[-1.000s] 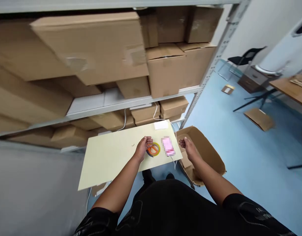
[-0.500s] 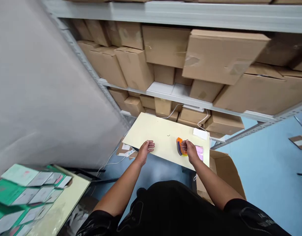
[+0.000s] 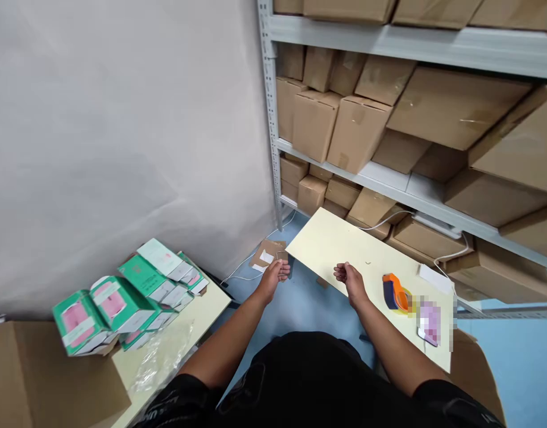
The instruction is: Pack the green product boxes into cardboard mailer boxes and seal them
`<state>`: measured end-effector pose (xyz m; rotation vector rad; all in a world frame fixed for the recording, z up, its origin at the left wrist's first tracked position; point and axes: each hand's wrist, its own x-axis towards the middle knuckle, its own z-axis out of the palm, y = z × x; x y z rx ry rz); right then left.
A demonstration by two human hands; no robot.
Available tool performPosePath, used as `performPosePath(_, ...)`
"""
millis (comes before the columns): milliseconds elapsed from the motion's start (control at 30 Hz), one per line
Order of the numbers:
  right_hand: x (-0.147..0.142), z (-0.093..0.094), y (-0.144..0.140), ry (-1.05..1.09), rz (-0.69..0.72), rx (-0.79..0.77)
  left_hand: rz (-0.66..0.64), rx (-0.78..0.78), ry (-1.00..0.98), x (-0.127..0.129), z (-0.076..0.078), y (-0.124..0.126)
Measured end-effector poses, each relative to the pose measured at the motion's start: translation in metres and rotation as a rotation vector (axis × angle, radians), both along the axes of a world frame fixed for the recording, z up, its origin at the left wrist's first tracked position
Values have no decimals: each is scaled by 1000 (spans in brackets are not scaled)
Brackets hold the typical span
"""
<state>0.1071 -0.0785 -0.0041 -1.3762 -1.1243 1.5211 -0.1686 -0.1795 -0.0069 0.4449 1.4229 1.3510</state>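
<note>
My left hand (image 3: 272, 279) hangs in the air off the left end of the cream table (image 3: 336, 238), its fingers loosely curled and apart, holding nothing. Over that table's front edge is my right hand (image 3: 352, 283), also empty, with fingers half bent and apart. To the right of it lies an orange and dark blue tape dispenser (image 3: 395, 292) with a yellow roll, touched by neither hand. Farther right, a phone-like pinkish thing (image 3: 428, 326) is blurred out by pixels. A white slip or small box (image 3: 435, 277) rests near the back corner.
Green and white boxes with pink panels (image 3: 117, 303) are piled on a second cream table (image 3: 206, 309) at left, beside clear plastic wrap (image 3: 164, 356). A large open carton (image 3: 63, 374) stands lower left. Metal shelving (image 3: 270, 107) full of cardboard boxes (image 3: 313, 122) rises ahead, with white cables nearby.
My view has swung left, bringing the green boxes and large carton further into sight. My right hand has moved away from the tape dispenser, leftward over the table; both hands stay empty.
</note>
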Motion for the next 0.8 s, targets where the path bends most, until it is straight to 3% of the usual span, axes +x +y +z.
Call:
performPosePath(233,-81,9,8,-35,194,0,156,9,21,-58,-3,-36)
performPosePath(600,-204,-13,55,-28,603,-22,532,-37,108,-102,4,-74)
performPosePath(800,-280,-17,65,-38,882,-47,765,-64,203,-118,20,-99)
